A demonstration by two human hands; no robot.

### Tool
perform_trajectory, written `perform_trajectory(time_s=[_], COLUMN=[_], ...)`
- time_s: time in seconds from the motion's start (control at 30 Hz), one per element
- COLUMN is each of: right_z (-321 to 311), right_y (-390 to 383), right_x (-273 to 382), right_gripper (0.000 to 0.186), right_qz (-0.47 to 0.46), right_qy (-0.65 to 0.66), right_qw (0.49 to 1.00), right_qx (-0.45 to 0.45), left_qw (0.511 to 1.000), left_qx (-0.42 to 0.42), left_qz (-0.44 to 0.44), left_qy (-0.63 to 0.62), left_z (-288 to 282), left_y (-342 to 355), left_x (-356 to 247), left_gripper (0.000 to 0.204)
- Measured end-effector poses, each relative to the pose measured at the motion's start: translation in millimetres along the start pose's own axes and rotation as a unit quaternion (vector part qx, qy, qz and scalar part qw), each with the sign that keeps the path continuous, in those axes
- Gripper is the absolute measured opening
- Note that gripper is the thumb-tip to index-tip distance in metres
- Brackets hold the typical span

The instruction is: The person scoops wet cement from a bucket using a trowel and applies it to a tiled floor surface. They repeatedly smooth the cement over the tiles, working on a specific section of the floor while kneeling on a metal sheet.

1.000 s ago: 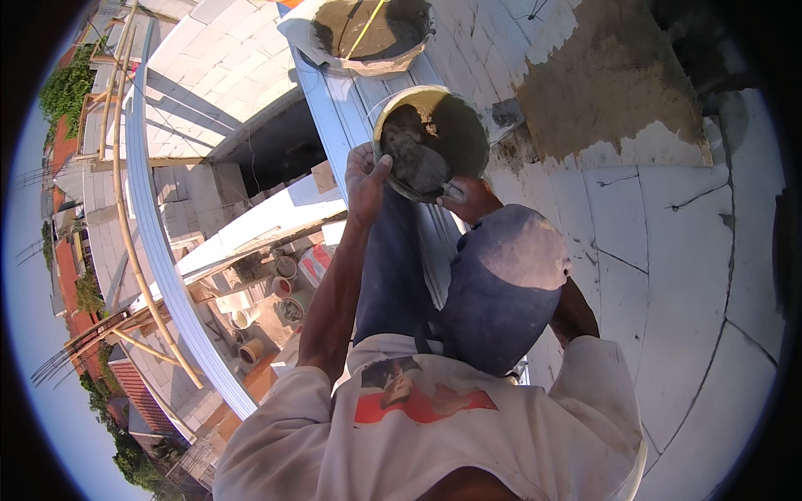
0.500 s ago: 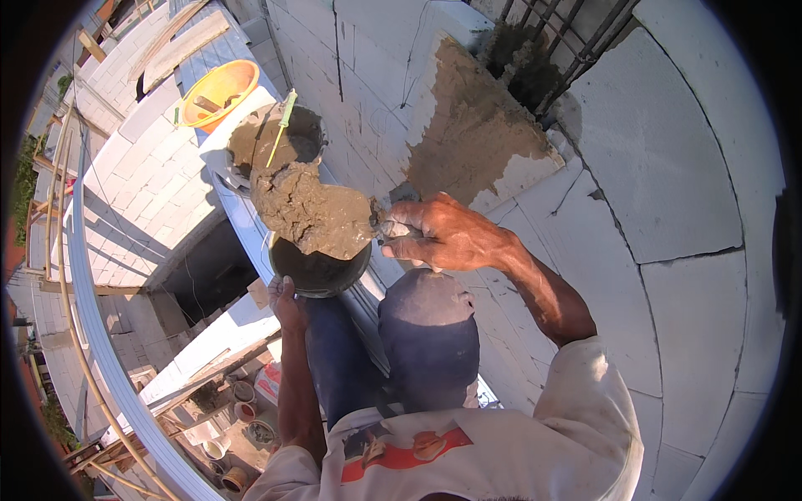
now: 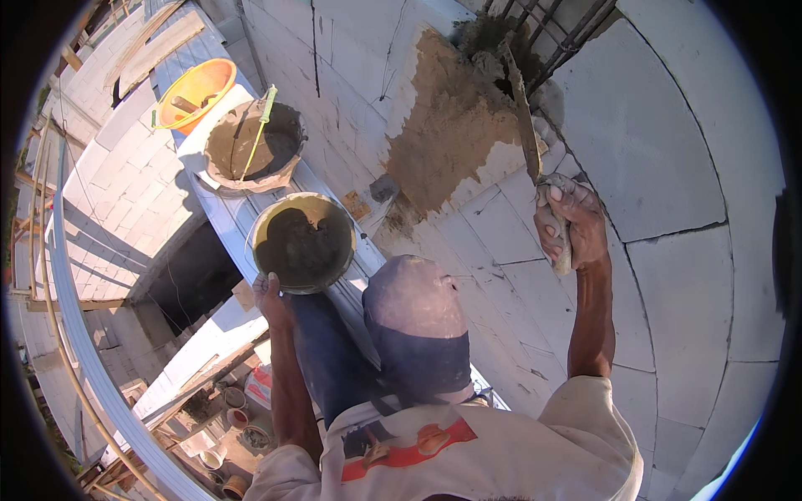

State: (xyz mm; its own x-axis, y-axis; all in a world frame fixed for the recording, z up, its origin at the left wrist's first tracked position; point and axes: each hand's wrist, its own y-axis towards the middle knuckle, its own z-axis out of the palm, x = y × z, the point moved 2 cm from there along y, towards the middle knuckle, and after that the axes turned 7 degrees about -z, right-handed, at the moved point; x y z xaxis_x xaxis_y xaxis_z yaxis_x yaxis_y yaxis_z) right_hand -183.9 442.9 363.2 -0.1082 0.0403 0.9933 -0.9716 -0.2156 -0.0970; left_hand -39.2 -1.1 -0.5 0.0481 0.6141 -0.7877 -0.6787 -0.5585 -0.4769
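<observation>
The right hand's fingers (image 3: 558,219) are curled closed round the worn, pale handle of a trowel (image 3: 525,121), to the right of the bucket and well apart from it. Its long metal blade, smeared with mortar and seen nearly edge-on, points away from the hand. The left hand (image 3: 272,299) is bent at the near left edge of the bucket (image 3: 337,219), gripping its rim; the thumb shows, the other fingers are mostly hidden.

The bucket is round, with a yellowish inner wall and dark, wet mortar (image 3: 301,252) at the bottom. It sits over a ribbed metal plank (image 3: 311,177); whether it rests there cannot be told. Just beyond the bucket stands a wide, crusted tub (image 3: 244,185) of smooth grey-brown mix, a thin yellow-green stick (image 3: 261,125) leaning in it. Farther beyond the bucket is an orange plastic basin (image 3: 224,77).

Right of the bucket rises a wall (image 3: 664,146) of smooth pale blocks with dark joints. Up and right from the bucket spread a rough brown mortar patch (image 3: 451,125) and, past it, dark steel bars (image 3: 561,52) near the trowel's tip.
</observation>
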Motion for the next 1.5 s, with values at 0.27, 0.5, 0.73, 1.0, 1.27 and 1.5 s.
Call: perform_trajectory(time_s=[0.27,0.5,0.73,1.0,1.27,1.5], right_z=[39,57,104,143,148,224], right_y=[-15,45,80,104,112,107], right_x=[-154,-141,-290,-367,-297,-258], right_gripper=[0.025,0.029,0.033,0.016,0.018,0.019], right_qz=[0.154,0.058,-0.09,-0.094,-0.191,-0.327], right_qy=[-0.163,-0.343,-0.615,-0.538,-0.608,-0.748], right_qw=[0.974,0.926,0.736,0.726,0.709,0.483], right_qx=[0.031,0.144,0.267,0.419,0.302,0.317], left_qw=[0.99,0.957,0.928,0.899,0.896,0.851], left_qx=[0.047,0.064,0.09,0.225,0.207,0.273], left_qz=[0.066,0.152,0.159,0.133,0.126,0.108], left_qy=[0.118,0.237,0.325,0.353,0.372,0.435], left_z=[62,93,121,98,94,122], left_y=[28,48,22,36,36,59], left_x=[-9,-18,-37,-55,-63,-69], left_gripper=[0.022,0.022,0.025,0.019,0.025,0.029])
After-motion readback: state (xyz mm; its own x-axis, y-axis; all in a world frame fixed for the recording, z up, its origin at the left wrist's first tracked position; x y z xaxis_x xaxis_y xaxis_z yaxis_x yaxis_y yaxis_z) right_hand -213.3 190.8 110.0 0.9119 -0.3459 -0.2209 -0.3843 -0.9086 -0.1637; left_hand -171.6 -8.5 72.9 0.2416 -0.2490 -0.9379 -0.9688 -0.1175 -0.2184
